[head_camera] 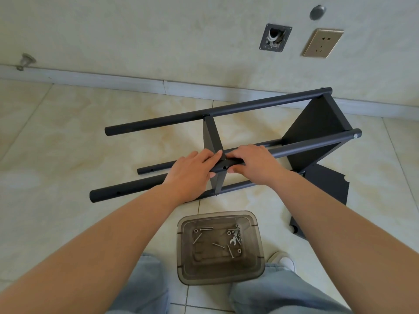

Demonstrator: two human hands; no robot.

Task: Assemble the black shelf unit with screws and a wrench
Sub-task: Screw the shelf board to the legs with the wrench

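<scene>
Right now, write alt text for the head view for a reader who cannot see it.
A person's left hand and right hand grip one pole of a half-built black shelf unit lying on its side on a tiled floor. A translucent tub near their knees holds loose screws and a small wrench.
</scene>
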